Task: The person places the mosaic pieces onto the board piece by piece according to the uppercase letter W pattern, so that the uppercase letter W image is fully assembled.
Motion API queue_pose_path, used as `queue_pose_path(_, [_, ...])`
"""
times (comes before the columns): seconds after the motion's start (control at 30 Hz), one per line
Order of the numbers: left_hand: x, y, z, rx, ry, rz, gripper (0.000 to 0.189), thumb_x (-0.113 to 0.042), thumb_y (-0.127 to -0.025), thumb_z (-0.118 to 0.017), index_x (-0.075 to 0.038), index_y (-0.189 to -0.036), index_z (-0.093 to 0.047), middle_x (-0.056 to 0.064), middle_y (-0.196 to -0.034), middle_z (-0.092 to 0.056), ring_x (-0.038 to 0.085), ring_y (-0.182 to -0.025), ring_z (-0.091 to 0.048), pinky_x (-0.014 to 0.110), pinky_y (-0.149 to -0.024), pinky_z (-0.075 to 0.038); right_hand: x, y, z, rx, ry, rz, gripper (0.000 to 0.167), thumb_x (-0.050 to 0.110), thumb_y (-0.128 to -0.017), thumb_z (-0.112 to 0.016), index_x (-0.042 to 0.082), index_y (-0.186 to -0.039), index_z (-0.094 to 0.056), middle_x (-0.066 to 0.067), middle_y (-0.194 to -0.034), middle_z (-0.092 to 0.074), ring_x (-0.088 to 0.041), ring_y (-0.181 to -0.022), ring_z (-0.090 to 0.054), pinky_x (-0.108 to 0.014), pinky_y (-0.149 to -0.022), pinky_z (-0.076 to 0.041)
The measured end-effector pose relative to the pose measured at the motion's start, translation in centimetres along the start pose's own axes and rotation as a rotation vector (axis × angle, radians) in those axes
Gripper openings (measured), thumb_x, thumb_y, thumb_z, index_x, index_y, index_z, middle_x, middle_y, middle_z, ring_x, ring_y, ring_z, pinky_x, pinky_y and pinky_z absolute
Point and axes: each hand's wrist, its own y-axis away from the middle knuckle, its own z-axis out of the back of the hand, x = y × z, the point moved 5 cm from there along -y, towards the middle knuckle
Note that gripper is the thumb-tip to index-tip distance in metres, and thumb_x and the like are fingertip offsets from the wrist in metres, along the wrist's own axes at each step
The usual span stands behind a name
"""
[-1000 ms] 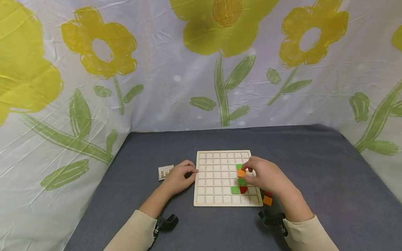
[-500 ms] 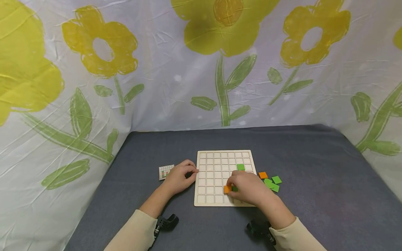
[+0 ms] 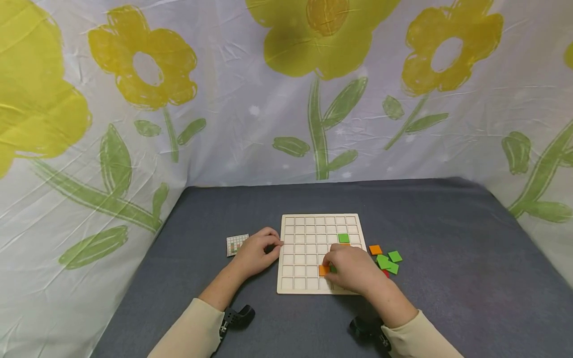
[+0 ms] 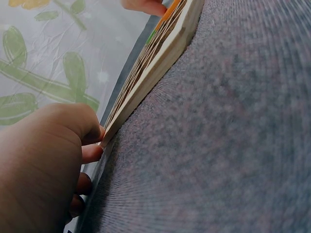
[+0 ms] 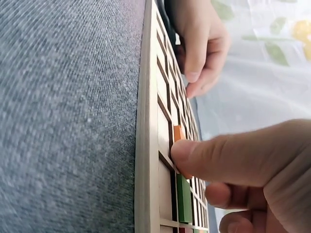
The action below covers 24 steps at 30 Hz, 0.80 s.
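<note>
Fabric [image 3: 224,124], pale and wrinkled, printed with big yellow flowers and green stems, walls the back and sides of the scene. Dark blue-grey cloth [image 3: 215,214] covers the table. Cream sleeves [image 3: 192,328] reach in from the near side.

At the middle of the table lies the wooden board [image 3: 304,253], flat, blond and thin, with rounded corners, its smooth rim framing a grid of shallow square cells divided by raised slats.

The person's left hand [image 3: 256,252] has thumb and forefinger close together at the board's left edge; whether they pinch it or merely rest there cannot be told. The right hand [image 3: 353,267], over the board's right half, pinches an orange tile [image 3: 323,271] between thumb and forefinger in the second row from the near edge.

A small card [image 3: 236,245] with a printed colour grid lies left of the board, partly behind the left hand.

The held tile is matt, square and flat, with a darker green tile [image 5: 183,199] next to it. Farther back sits a bright green square [image 3: 343,238]. Right of the board lie loose green tiles [image 3: 395,256], an orange square [image 3: 375,250] and a sliver of red [image 3: 386,274].
</note>
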Motion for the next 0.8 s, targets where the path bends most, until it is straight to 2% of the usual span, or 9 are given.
queue_pose_path(0.23, [0.0,0.0,0.0,-0.001,0.002,-0.007,0.009,-0.011,-0.095,-0.073,-0.012,-0.100,-0.080,-0.003,-0.107,-0.065,0.012,-0.087,-0.063,0.035,-0.078,-0.054,0.1,0.1,0.2,-0.011,0.031,-0.015,0.015,0.022,-0.079,-0.089,0.019,-0.092,-0.082,0.008,-0.081,-0.055,-0.011,-0.067,-0.052,-0.030,-0.055,-0.043])
queue_pose_path(0.33, [-0.1,0.0,0.0,-0.004,0.004,-0.007,0.008,-0.011,-0.094,-0.074,-0.012,-0.099,-0.080,-0.003,-0.107,-0.065,0.012,-0.086,-0.063,0.035,-0.078,-0.054,-0.1,0.2,0.7,-0.015,0.002,-0.018,0.016,0.025,-0.081,-0.088,0.018,-0.094,-0.082,0.008,-0.080,-0.055,-0.009,-0.067,-0.050,-0.027,-0.055,-0.041])
queue_pose_path(0.43, [-0.1,0.0,0.0,-0.004,0.005,-0.006,0.008,-0.011,-0.094,-0.074,-0.012,-0.100,-0.080,-0.003,-0.107,-0.065,0.012,-0.087,-0.063,0.035,-0.078,-0.054,-0.9,0.4,1.4,-0.025,-0.034,-0.057,0.016,0.026,-0.087,-0.083,0.016,-0.100,-0.082,0.007,-0.081,-0.056,-0.007,-0.066,-0.047,-0.026,-0.054,-0.040])
queue_pose_path(0.57, [-0.1,0.0,0.0,0.001,0.003,-0.003,0.009,-0.011,-0.095,-0.073,-0.012,-0.100,-0.080,-0.003,-0.108,-0.065,0.012,-0.086,-0.063,0.035,-0.078,-0.054,-2.9,0.8,2.8,-0.036,-0.065,-0.145,0.020,0.023,-0.093,-0.078,0.012,-0.110,-0.081,0.005,-0.085,-0.058,-0.008,-0.067,-0.048,-0.029,-0.058,-0.042])
queue_pose_path(0.7, [-0.1,0.0,0.0,0.000,0.004,-0.003,0.009,-0.011,-0.095,-0.073,-0.012,-0.101,-0.080,-0.002,-0.108,-0.065,0.012,-0.086,-0.063,0.035,-0.077,-0.054,-5.8,1.3,3.8,-0.045,-0.101,-0.230,0.023,0.019,-0.095,-0.075,0.008,-0.114,-0.079,0.002,-0.086,-0.058,-0.013,-0.071,-0.049,-0.033,-0.061,-0.044])
queue_pose_path(0.8, [-0.2,0.0,0.1,-0.001,0.003,-0.002,0.009,-0.011,-0.095,-0.073,-0.012,-0.101,-0.080,-0.002,-0.108,-0.065,0.012,-0.085,-0.063,0.035,-0.077,-0.054,-8.3,1.9,4.1,-0.040,-0.187,-0.298,0.025,0.018,-0.097,-0.072,0.005,-0.118,-0.077,0.000,-0.086,-0.057,-0.015,-0.069,-0.050,-0.035,-0.061,-0.043])
